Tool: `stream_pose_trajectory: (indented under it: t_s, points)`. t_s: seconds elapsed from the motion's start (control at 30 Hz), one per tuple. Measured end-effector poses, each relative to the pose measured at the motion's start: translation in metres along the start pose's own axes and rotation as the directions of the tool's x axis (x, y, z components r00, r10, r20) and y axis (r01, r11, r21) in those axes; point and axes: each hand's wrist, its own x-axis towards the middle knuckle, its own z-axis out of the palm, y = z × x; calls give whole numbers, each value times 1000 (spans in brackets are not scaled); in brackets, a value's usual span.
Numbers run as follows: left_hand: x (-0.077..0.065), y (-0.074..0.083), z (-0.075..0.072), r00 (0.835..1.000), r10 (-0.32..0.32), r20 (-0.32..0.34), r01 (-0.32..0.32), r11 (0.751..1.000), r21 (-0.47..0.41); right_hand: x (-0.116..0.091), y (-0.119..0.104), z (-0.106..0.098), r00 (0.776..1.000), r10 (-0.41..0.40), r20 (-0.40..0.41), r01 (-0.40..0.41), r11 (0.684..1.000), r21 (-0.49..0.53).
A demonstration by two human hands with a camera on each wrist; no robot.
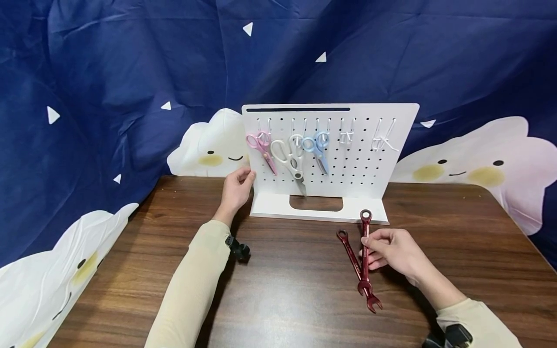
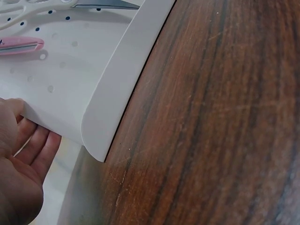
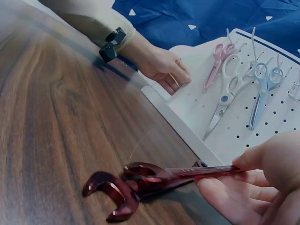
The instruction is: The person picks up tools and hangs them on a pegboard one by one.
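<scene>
Glossy red metal wrench crosses over a second red wrench near the white perforated pegboard, pinched mid-shaft by your right hand; overlap could snag; your left hand pinches the board's edge, a tug could tip it

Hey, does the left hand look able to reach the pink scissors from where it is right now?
Probably yes: the left hand holds the left edge of the pegboard, close to the hanging pink scissors, and nothing visible stands between them. It would likely need to let go first.
</scene>
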Motion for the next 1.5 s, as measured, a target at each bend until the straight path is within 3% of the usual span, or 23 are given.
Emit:
stream_pose_trajectory:
  t_s: [0.53, 0.9, 1.3, 1.5]
  points:
    - [-1, 2, -2, 1000, 7, -4, -7, 1000, -1, -3, -17, 0, 990, -91, -110, 92, 996, 3]
    - [-1, 1, -2, 1000, -3, -3, 3, 1000, 13, -2, -33, -1, 960, -217, -179, 225, 974, 22]
    - [-2, 3, -1, 1000, -8, 0, 8, 1000, -13, 3, -50, 2, 935, -250, -252, 291, 946, 143]
    - [-1, 1, 0, 1000, 1, -5, -1, 1000, -3, 7, -59, 4, 920, -268, -286, 320, 934, 155]
